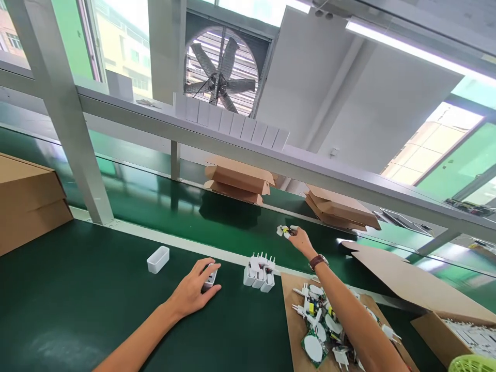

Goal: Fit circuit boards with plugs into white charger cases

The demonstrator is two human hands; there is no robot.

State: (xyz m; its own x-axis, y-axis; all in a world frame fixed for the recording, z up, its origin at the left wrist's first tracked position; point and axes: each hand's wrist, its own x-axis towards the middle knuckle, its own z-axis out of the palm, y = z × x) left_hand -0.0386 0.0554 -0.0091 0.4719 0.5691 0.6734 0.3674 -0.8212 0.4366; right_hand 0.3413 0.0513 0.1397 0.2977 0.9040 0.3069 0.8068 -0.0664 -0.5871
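Note:
My left hand [189,292] is over the dark green table, with fingers and thumb curled round a small white charger housing [210,279] that has dark slots in its end. Left of it lies a hollow white plastic case [158,260]. Out over the green belt, my right hand [301,242] pinches a small circuit board [284,231] with white and yellow parts. Between the hands, several white cases with plug pins [259,272] stand close together. Beneath my right forearm, circuit boards with plugs and white discs [315,330] lie heaped on a cardboard sheet [289,310].
A pale rail [178,248] separates the table from the green belt [155,199]. Cardboard trays [238,178] and folded cardboard [337,209] lie beyond. A brown box [31,201] is at left; an open carton [445,336] and green basket [473,363] are at lower right. A metal post [73,119] rises at left.

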